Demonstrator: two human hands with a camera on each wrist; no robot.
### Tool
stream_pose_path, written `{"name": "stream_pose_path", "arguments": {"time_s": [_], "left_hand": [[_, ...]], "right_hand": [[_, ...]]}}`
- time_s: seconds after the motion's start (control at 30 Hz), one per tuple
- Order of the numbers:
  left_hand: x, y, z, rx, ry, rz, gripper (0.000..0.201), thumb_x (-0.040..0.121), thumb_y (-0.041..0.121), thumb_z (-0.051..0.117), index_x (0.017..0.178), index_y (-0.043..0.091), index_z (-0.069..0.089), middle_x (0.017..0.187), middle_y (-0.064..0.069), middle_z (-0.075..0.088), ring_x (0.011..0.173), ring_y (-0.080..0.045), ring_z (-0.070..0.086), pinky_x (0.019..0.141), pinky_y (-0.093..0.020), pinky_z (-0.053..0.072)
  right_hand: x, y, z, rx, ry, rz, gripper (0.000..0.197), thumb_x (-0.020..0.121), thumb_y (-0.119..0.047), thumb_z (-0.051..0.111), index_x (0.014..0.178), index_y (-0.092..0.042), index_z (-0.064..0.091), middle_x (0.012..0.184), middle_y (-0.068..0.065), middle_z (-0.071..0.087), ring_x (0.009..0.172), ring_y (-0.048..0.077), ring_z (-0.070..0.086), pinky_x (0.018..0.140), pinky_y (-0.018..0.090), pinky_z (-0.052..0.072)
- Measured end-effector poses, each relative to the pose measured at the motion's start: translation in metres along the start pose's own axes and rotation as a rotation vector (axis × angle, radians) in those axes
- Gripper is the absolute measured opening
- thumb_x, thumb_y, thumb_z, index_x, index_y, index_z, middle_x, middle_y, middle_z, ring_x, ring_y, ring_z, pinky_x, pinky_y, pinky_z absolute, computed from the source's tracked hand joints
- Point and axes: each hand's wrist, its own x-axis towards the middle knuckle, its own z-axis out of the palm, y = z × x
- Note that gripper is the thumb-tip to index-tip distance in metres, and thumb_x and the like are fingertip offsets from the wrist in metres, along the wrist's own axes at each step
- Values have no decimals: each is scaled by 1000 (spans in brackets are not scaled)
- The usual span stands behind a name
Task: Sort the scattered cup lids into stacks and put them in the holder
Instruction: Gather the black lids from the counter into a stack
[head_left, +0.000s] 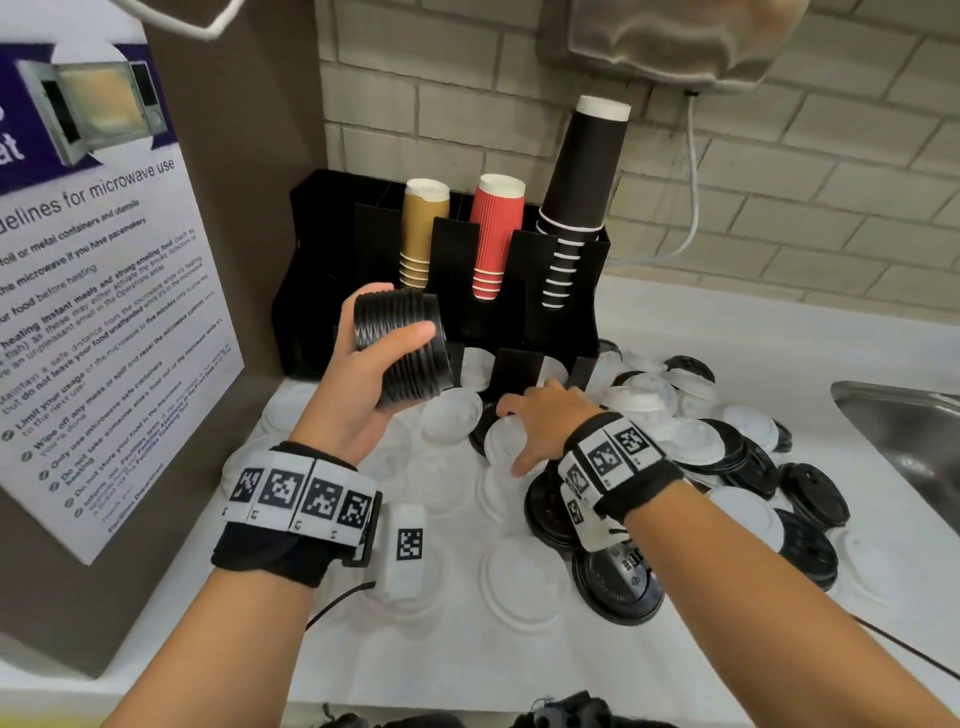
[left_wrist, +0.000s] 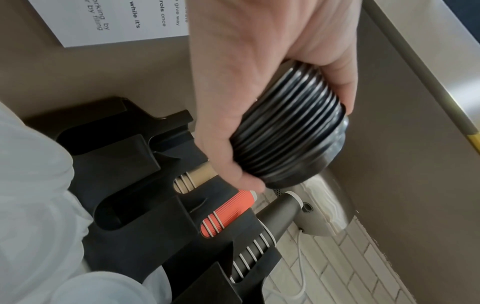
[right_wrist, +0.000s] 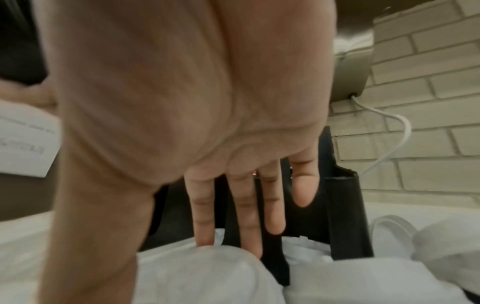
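My left hand (head_left: 389, 317) grips a thick stack of black lids (head_left: 402, 351) on its side, raised in front of the black holder (head_left: 322, 270). The left wrist view shows thumb and fingers curled round the stack of black lids (left_wrist: 288, 139). My right hand (head_left: 519, 436) reaches down over a white lid (head_left: 501, 441) lying in front of the holder. Its fingers (right_wrist: 202, 216) are straight, and the index tip touches the white lid (right_wrist: 207, 271). Several loose white and black lids (head_left: 737, 457) are scattered over the white counter.
Gold, red and black cup stacks (head_left: 496, 234) stand in the holder's rear slots, and white lids (head_left: 475, 364) sit in its front slots. A notice board (head_left: 104, 312) walls off the left. A steel sink (head_left: 904, 431) lies at the right. A wall unit's white cable (head_left: 693, 197) hangs behind.
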Motion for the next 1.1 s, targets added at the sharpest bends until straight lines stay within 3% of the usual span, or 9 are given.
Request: {"name": "stream_pose_path", "arguments": {"time_s": [0.23,0.3,0.37,0.53,0.63,0.73,0.9,1.03,1.1], "left_hand": [[3,1,-5,-5,-5,7,55,59,31,80,109,41,58,106,4,64,94,-16,68,69,-43,56],[3,2,-7,5,-6,13,56,60,31,80,111,39,57,102,6,65,92,-15,69,68,-42,56],[4,3,-9,0,8,19,56,60,30,80,111,38,57,102,5,65,91,-16,69,66,-42,56],[6,3,-9,-4,47,13,54,59,30,79,107,40,58,105,4,64,96,-19,67,68,-46,58],[6,4,-9,7,44,4,61,58,32,80,114,36,54,111,-1,61,101,-23,65,70,-46,57],[7,3,-11,8,44,-1,57,64,28,78,114,37,55,114,-2,59,103,-25,63,68,-43,56],[6,2,-10,15,32,-5,63,58,31,80,115,37,55,111,0,60,99,-22,66,67,-42,56],[6,0,-12,15,34,0,56,62,27,79,110,41,56,107,5,63,96,-19,67,67,-41,57],[6,-2,-12,8,35,-5,49,67,23,76,108,42,57,107,5,63,95,-18,67,67,-41,57]], "right_hand": [[12,-13,-12,-79,-98,-32,78,74,-41,77,140,-28,38,126,3,53,125,26,41,103,44,34],[14,-12,-14,-81,-110,-32,71,75,-38,75,136,-25,42,122,3,54,117,24,49,93,40,41],[13,-11,-23,54,-68,-70,70,74,-38,75,135,-26,43,125,4,52,112,24,52,85,35,45],[16,-22,-53,356,170,-189,81,77,-40,77,144,-17,39,138,5,49,123,22,49,87,23,40],[28,-22,-53,150,16,-86,67,83,-39,71,138,-10,48,134,8,53,119,23,53,93,31,48],[40,-25,-33,-35,-150,19,73,82,-35,73,143,-10,40,138,10,50,124,26,51,100,39,48],[56,-32,-8,-82,-109,48,97,80,-23,76,152,-9,12,135,15,49,120,31,54,89,40,49],[53,-27,-10,-90,-62,55,78,86,-29,65,149,-12,23,134,15,47,115,31,55,76,35,47],[42,-18,-26,-11,-80,67,76,88,-36,61,150,-18,21,134,15,46,114,31,55,78,35,49]]}}
